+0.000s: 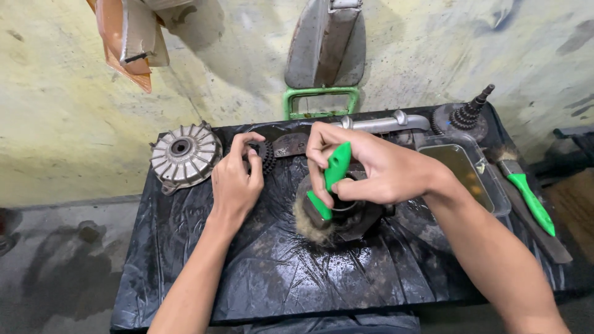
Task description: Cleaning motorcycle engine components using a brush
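My right hand grips a green-handled paintbrush, its worn bristles pressed against a dark round metal engine part at the centre of the black plastic-covered table. My left hand holds a small dark toothed gear just left of that part, fingers curled around it.
A finned silver drum hub lies at the back left. A clear tub of brownish liquid, a stepped gear cluster, a metal lever and a second green brush sit at the right. A grey panel leans on the wall.
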